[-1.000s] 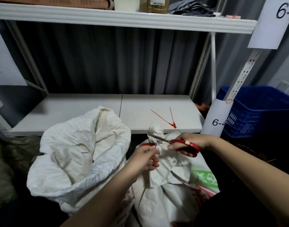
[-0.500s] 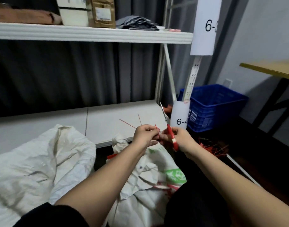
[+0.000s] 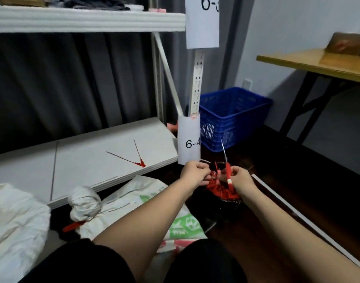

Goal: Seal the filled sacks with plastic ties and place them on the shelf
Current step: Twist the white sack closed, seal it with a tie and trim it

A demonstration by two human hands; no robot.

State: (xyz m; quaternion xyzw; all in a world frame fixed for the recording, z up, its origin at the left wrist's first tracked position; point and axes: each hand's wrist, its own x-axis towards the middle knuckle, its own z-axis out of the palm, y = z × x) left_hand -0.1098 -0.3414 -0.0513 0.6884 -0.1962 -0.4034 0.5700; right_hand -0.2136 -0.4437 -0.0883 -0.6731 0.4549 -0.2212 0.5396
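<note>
While the big white metal shelf unit (image 3: 89, 160) fills most of the left side, its low board only has two thin red plastic ties (image 3: 139, 162) lying on it, crossed at their heads. Over by the wall sits a blue slotted plastic crate (image 3: 232, 115); can't tell what's in it from this angle. On the floor in front of the shelf is the white woven sack with green and red print (image 3: 134, 203), neck bunched into a knob and cinched with a red tie (image 3: 73, 226), so that one's sealed but not up on the shelf yet. A second crumpled white sack (image 3: 14, 225) slumps at the far left. Right of the sealed sack there's a dark round tub (image 3: 220, 201) full of loose red ties. Both hands hover over it, close together: left hand (image 3: 195, 174) pinching at red ties, right hand (image 3: 239, 179) closed around red-handled scissors (image 3: 226, 162), blades pointing up.
</note>
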